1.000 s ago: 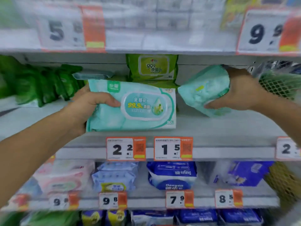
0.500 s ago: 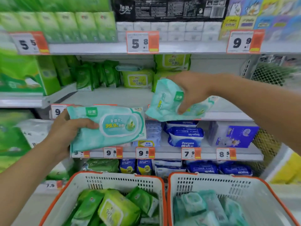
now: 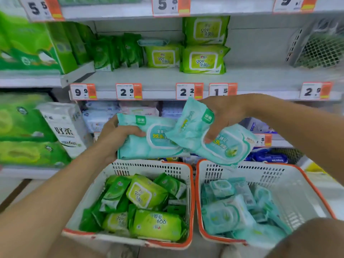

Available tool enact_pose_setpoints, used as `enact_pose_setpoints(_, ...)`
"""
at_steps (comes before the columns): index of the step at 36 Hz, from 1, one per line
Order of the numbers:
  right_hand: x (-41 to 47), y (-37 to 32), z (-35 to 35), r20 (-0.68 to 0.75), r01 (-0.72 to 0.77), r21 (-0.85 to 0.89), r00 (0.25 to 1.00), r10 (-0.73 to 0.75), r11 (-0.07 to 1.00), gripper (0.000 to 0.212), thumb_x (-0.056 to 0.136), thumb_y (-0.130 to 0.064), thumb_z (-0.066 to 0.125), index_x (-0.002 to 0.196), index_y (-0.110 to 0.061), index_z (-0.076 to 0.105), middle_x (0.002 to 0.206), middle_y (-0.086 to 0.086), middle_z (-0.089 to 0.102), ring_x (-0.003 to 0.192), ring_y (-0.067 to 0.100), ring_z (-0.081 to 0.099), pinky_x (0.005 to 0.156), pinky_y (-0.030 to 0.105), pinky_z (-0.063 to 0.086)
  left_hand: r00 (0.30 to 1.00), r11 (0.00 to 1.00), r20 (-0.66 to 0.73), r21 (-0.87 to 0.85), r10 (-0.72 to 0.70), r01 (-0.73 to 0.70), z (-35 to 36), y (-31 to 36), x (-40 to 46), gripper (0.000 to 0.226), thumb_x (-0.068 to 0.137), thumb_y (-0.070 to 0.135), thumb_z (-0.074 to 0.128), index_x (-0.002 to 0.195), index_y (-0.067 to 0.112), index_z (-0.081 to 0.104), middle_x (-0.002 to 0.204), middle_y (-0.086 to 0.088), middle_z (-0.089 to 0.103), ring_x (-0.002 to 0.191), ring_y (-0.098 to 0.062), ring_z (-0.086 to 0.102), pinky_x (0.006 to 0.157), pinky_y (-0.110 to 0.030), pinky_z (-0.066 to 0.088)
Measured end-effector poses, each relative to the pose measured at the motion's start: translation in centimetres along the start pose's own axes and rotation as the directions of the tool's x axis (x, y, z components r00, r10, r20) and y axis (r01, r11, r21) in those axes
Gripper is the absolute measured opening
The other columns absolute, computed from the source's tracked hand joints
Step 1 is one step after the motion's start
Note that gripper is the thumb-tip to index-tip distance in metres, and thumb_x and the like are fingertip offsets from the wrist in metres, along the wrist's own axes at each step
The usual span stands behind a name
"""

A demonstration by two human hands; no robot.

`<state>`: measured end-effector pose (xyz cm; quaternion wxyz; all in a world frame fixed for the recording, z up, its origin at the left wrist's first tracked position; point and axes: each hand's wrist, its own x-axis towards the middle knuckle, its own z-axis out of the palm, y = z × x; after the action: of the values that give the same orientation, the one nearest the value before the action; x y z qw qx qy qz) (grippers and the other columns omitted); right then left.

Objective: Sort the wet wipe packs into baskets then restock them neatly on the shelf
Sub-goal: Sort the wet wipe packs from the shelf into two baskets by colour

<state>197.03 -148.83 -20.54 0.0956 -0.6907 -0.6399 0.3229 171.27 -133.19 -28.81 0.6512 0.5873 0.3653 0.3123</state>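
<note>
My left hand (image 3: 115,136) grips a teal wet wipe pack (image 3: 137,144) by its left end, held level above the baskets. My right hand (image 3: 223,116) holds a second teal pack (image 3: 229,146), tilted down to the right, along with a smaller teal pack (image 3: 189,123) that overlaps the first one. Below stand two white baskets with orange rims: the left basket (image 3: 119,168) holds several green packs (image 3: 147,194), the right basket (image 3: 290,183) holds several teal packs (image 3: 223,213). On the shelf (image 3: 167,79) above stand yellow-green packs (image 3: 203,59).
Dark green packs (image 3: 119,51) line the shelf's left part; its right part is bare up to a mesh basket (image 3: 320,45). Price tags (image 3: 189,91) run along the shelf edge. Green and white tissue bundles (image 3: 63,127) stand at left. Blue packs (image 3: 268,157) fill lower shelves.
Both hands have come down and away from the shelf with their teal packs, now meeting over the baskets. My view has tilted downward, showing both baskets fully.
</note>
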Motion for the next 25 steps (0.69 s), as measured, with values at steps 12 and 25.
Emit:
enact_pose_setpoints(12,0.2,16.3,6.8,0.289,-0.505,-0.309,0.758,0.585,0.806,0.072,0.072,-0.017,0.088,0.131,-0.027,0.048,0.108,0.005,0.065,0.076,0.022,0.063,0.071,0.036,0.056,0.753,0.845,0.387,0.195,-0.532,0.497,14.7,-13.8,1.0,0.072,0.069,0.023,0.081,0.136,0.023,0.055,0.127,-0.007,0.065,0.116,-0.029,0.062,0.084,-0.037,0.054)
enact_pose_setpoints(25,7.6,11.0,-11.2,-0.922,0.151,0.236,0.347,0.172,0.96,0.032,0.071,-0.014,0.083,0.095,-0.022,0.064,0.079,-0.003,0.063,0.068,0.008,0.058,0.073,0.028,0.051,0.929,0.842,0.136,0.393,0.344,-0.37,14.6,11.7,15.5,0.021,0.088,0.018,0.074,0.107,0.016,0.066,0.096,-0.006,0.069,0.077,-0.017,0.06,0.078,-0.033,0.053)
